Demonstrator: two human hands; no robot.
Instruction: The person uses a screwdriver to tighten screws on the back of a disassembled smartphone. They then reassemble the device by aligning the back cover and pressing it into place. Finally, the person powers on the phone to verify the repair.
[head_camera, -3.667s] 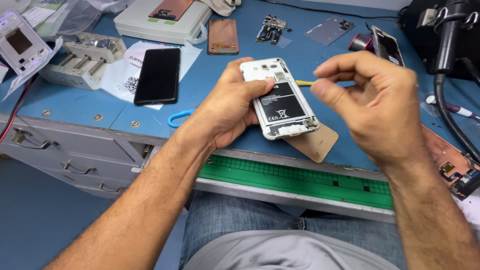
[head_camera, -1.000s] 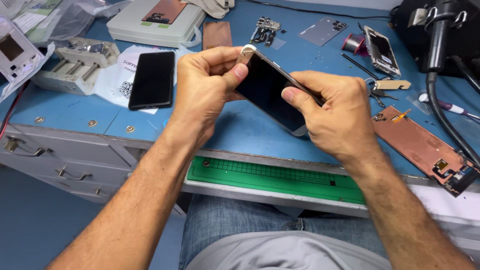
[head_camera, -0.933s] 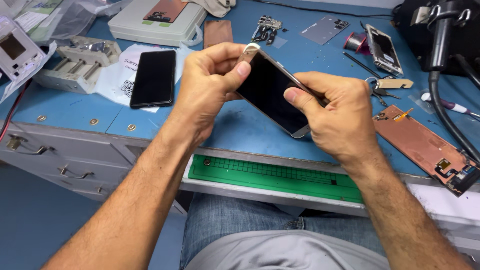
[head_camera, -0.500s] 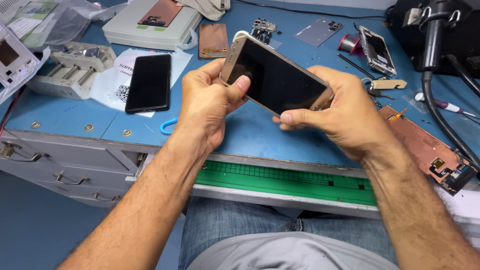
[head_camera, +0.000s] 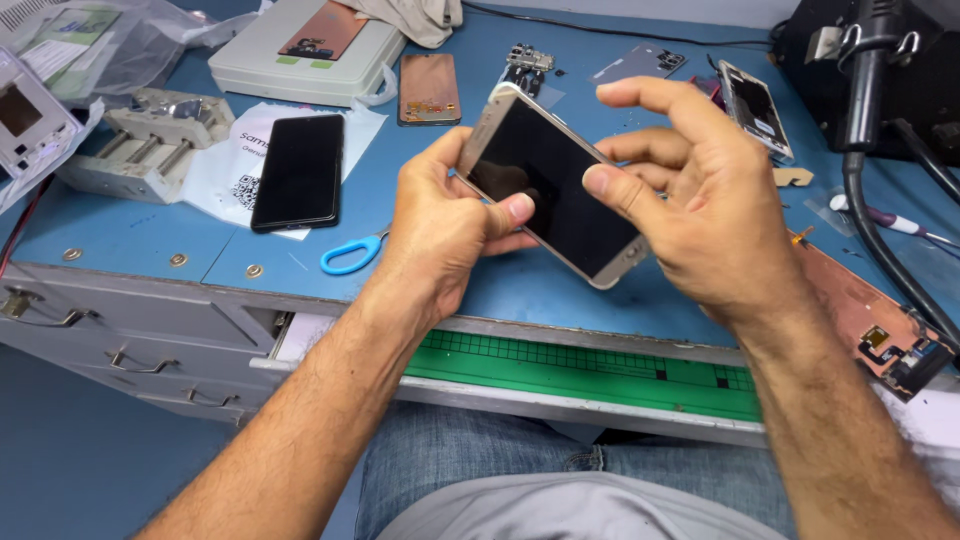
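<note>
Left hand (head_camera: 440, 235) is clamped on the gold-framed smartphone (head_camera: 555, 190): fingers curled behind its lower-left edge, thumb pressed flat on the dark glass near the middle. Right hand (head_camera: 700, 210) is half open, thumb tip on the screen's right side, index finger arched above the top edge without clear contact, remaining fingers behind the phone's right side; grip from the back is hidden. Phone is held in the air above the blue workbench (head_camera: 140, 235), screen toward the camera, off. Long axis runs diagonally, top end up-left toward the far bench, bottom end down-right toward the right wrist. On the bench: black phone (head_camera: 298, 170) lying flat on a white sheet to the left, blue-handled scissors (head_camera: 350, 257) just left of the left hand, green cutting mat (head_camera: 600, 365) on the near edge under both wrists.
</note>
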